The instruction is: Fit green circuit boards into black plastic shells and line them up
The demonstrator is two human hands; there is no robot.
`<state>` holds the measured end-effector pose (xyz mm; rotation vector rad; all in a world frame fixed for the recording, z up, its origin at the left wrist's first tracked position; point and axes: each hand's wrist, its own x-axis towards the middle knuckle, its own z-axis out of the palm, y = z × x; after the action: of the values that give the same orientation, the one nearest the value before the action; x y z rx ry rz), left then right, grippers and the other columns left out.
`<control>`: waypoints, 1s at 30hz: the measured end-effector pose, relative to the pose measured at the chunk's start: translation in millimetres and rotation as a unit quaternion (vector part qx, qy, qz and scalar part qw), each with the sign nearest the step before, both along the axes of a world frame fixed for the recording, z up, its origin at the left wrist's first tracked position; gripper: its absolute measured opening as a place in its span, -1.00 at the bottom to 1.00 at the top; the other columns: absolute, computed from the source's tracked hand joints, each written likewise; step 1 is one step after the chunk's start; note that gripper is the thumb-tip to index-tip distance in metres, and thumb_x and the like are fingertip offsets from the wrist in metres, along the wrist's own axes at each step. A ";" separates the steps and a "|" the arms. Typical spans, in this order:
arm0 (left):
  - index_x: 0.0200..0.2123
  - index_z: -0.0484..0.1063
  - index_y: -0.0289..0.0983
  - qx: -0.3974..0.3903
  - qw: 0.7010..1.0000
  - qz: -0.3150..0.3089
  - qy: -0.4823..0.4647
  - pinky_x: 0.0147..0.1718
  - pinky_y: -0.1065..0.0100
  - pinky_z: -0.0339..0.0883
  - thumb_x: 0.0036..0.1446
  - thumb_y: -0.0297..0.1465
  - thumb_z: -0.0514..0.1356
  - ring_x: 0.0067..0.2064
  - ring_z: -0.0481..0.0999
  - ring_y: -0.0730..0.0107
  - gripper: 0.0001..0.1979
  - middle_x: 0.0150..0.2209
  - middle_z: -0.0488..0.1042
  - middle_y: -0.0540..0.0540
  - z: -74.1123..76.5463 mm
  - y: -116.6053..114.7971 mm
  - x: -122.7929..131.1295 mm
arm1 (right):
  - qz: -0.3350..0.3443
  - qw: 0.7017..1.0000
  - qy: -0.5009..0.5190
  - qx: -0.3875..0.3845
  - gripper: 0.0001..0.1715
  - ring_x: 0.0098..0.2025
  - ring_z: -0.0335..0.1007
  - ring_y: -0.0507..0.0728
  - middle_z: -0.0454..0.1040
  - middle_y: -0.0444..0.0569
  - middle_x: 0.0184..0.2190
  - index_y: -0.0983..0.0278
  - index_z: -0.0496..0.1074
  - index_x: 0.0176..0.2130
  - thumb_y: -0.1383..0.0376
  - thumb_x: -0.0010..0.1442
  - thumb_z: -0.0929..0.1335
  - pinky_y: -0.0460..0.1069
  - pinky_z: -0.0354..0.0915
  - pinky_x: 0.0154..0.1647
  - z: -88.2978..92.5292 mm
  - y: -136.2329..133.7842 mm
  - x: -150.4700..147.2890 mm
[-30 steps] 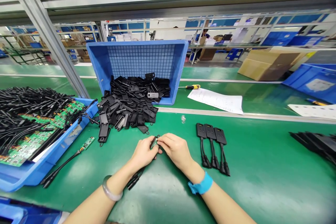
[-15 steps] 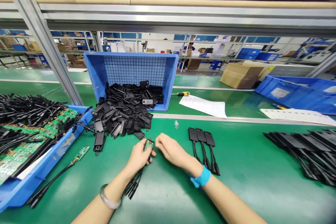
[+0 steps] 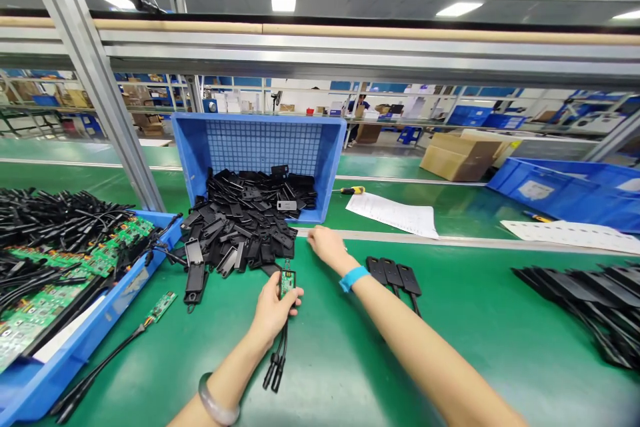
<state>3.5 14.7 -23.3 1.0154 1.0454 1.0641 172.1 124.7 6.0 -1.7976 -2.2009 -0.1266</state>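
My left hand (image 3: 273,310) is closed round a small black plastic case with a green circuit board (image 3: 287,282) lying in it. Black cables with plug ends (image 3: 275,368) hang from its lower end over the green bench. Further back and to the right, my right hand (image 3: 327,247) rests low over the bench with its fingers curled together. Whatever its fingertips hold or touch is hidden. Just left of both hands lies a heap of black plastic case halves (image 3: 240,220), spilling from a tipped blue crate (image 3: 260,119).
A blue bin (image 3: 125,280) of wired green boards stands at left, with one loose wired board (image 3: 161,307) beside it. Closed black cases with cables (image 3: 393,273) lie right of my hands; more cases (image 3: 575,293) lie far right. A screwdriver (image 3: 353,191) and paper sheet (image 3: 395,213) lie behind.
My right hand has moved away from the left one, further back on the bench, covering the spot where a small clear piece lay. My left hand still holds the case with the board.
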 end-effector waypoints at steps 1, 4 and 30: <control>-0.22 0.25 -0.30 -0.004 1.000 0.005 -0.006 -0.58 0.53 0.28 -0.13 -0.30 0.33 -0.45 0.46 0.48 -0.58 -0.36 0.52 -0.12 0.2 0.3 -0.1 | 0.021 1.000 0.007 -0.001 -0.87 -0.26 0.44 0.12 0.51 0.02 -0.33 0.32 0.46 -0.35 0.34 0.25 0.34 -0.06 0.29 -0.25 0.4 4.5 -12.8; -0.15 0.23 -0.32 -0.015 1.000 0.011 -0.023 -0.54 0.50 0.31 -0.19 -0.34 0.36 -0.43 0.46 0.45 -0.47 -0.36 0.52 -0.14 1.4 1.0 -0.8 | 0.065 0.998 0.024 -0.002 -0.89 -0.18 0.44 0.17 0.52 0.07 -0.26 0.30 0.46 -0.24 0.29 0.21 0.37 -0.06 0.26 -0.20 0.0 13.2 -46.0; -0.12 0.43 -0.34 0.000 0.987 -0.156 -0.035 -0.28 0.45 0.36 -0.34 -0.44 0.46 -0.19 0.51 0.34 -0.40 -0.16 0.54 -0.19 3.9 -4.7 -3.1 | 0.101 0.791 0.595 -0.102 -0.70 -0.48 0.37 0.04 0.38 -0.11 -0.42 0.28 0.32 -0.24 0.13 0.09 0.35 -0.08 0.26 -0.49 -17.9 -110.8 -13.3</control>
<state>0.5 10.0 -19.4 1.0931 0.7966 0.8374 158.8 13.9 -12.0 -1.1022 -1.4051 1.0347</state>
